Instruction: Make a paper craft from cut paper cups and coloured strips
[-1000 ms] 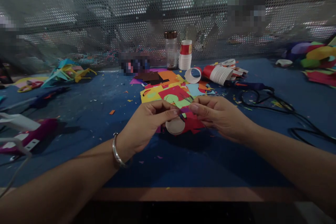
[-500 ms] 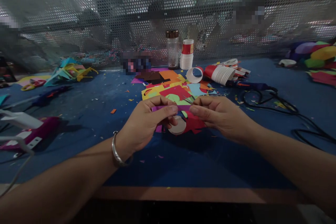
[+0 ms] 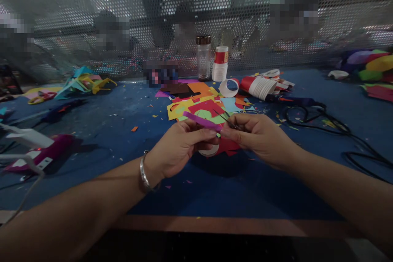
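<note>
A purple paper strip (image 3: 199, 120) is pinched between the thumb and fingers of my left hand (image 3: 181, 143), its free end slanting up to the left. My right hand (image 3: 258, 135) is closed around small scissors (image 3: 226, 118), whose blades point up and left past the fingers. My right thumb and fingertips meet the right end of the strip, close to my left thumb. Below my hands, a round whitish piece (image 3: 209, 151), partly covered by my left fingers, lies next to red paper (image 3: 229, 146).
Coloured paper sheets (image 3: 178, 110) are heaped ahead. Behind stand a glass bottle (image 3: 203, 61) and stacked paper cups (image 3: 220, 65), with more cups (image 3: 260, 87) lying down. A glue gun (image 3: 297, 100) with black cable lies right; a purple power strip (image 3: 46, 153) is at left.
The purple strip has turned from nearly level to slanting, its left end now raised. My left hand has shifted right, closer to my right hand. The scissors blades show more.
</note>
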The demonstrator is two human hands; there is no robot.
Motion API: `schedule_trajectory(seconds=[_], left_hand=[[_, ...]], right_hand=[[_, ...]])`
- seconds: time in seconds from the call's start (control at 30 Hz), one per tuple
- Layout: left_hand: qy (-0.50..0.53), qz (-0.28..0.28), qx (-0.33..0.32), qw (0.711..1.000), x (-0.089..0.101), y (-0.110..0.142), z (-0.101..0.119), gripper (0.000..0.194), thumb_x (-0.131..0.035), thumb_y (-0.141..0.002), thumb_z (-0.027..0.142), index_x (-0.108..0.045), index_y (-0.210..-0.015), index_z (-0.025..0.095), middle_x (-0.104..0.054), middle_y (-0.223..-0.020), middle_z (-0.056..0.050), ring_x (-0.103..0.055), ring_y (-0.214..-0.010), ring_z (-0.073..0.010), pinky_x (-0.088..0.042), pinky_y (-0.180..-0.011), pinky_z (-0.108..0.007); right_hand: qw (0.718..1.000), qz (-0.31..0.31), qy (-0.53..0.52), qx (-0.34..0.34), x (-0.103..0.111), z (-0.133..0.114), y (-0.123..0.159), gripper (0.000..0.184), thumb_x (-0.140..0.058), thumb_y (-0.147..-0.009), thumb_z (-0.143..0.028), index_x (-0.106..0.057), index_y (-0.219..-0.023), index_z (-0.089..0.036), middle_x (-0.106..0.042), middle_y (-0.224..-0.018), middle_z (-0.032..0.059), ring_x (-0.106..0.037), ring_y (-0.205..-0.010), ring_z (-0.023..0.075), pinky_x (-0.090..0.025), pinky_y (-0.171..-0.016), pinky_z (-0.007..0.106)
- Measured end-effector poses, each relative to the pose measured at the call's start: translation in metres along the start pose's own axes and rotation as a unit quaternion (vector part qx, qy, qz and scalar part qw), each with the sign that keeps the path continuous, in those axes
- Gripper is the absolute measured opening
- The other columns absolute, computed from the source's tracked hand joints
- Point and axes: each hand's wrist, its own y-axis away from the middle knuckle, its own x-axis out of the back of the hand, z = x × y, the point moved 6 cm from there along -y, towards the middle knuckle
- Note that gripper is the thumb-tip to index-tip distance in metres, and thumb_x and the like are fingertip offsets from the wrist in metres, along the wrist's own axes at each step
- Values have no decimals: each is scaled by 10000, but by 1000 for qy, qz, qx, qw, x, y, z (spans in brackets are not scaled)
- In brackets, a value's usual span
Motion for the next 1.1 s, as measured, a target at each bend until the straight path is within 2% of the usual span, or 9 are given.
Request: schedule_trajectory(seconds=[0.1, 0.2, 0.33, 0.47, 0.57, 0.77, 0.87, 1.0, 1.1], left_hand=[[22, -3, 7, 1000, -2, -1, -3, 185, -878, -666, 185, -752, -796, 148, -732, -758, -11, -662, -685, -104, -516, -616, -199], [20, 18, 2, 1000, 2, -2, -1, 130, -828, -724, 178, -735, -812, 158, -702, -722, 4, -686, -690, -118, -520, -586, -196], [-9, 22, -18, 1000, 5, 0, 4, 164, -796, -760, 184, -723, -906, 168, -734, -780, -4, -710, -669, -131, -519, -543, -196], [-39, 42, -64, 996, 9, 0, 8, 228, -850, -715, 213, -708, -881, 148, -771, -841, -26, -711, -688, -124, -578, -655, -234], [-51, 51, -84, 994, 10, -1, 9, 273, -879, -682, 242, -677, -837, 142, -765, -799, -21, -720, -702, -135, -600, -733, -273], [-56, 55, -98, 992, 12, -1, 11, 399, -870, -699, 214, -586, -976, 177, -767, -805, -2, -746, -717, -156, -620, -741, -299], [-66, 58, -95, 992, 13, 0, 11, 365, -850, -724, 200, -545, -924, 188, -743, -762, 19, -739, -693, -147, -624, -743, -303], [-64, 50, -101, 992, 10, 2, 11, 367, -848, -722, 199, -511, -867, 202, -714, -738, 45, -728, -674, -135, -615, -700, -275], [-68, 49, -105, 991, 8, 4, 11, 377, -832, -723, 187, -480, -857, 213, -692, -741, 53, -720, -689, -135, -615, -694, -277]], right_hand=[[1000, -1, 17, 3, -1, 0, -1, 443, -795, -751, -574, -587, -699, -187, -478, -635, -49, -360, -576, 87, -270, -508, 252], [1000, 3, 30, 7, -1, 0, -1, 448, -784, -755, -595, -595, -711, -191, -500, -644, -40, -392, -593, 98, -304, -524, 252], [999, -3, 35, 12, 0, -2, 0, 441, -769, -769, -608, -612, -721, -199, -469, -622, -52, -365, -560, 93, -272, -508, 253], [999, -12, 39, -5, 0, 2, 1, 460, -739, -788, -638, -610, -740, -200, -451, -607, -64, -336, -534, 86, -242, -493, 257], [999, -24, 45, -8, -1, 4, 1, 485, -700, -808, -672, -606, -750, -200, -452, -605, -65, -334, -525, 86, -249, -488, 257], [995, -25, 97, 7, 0, 4, 0, 525, -644, -836, -714, -628, -764, -194, -515, -668, -22, -416, -592, 115, -317, -526, 259], [992, -24, 119, 17, 1, 3, 0, 543, -604, -861, -725, -658, -800, -188, -559, -703, 0, -453, -635, 131, -344, -549, 259], [988, -20, 149, 28, 2, 2, 1, 497, -606, -885, -671, -654, -758, -193, -518, -651, -13, -415, -598, 122, -301, -519, 256], [987, -13, 156, 39, 2, 1, 1, 474, -624, -881, -651, -643, -734, -200, -545, -664, -4, -457, -616, 132, -340, -547, 264]])
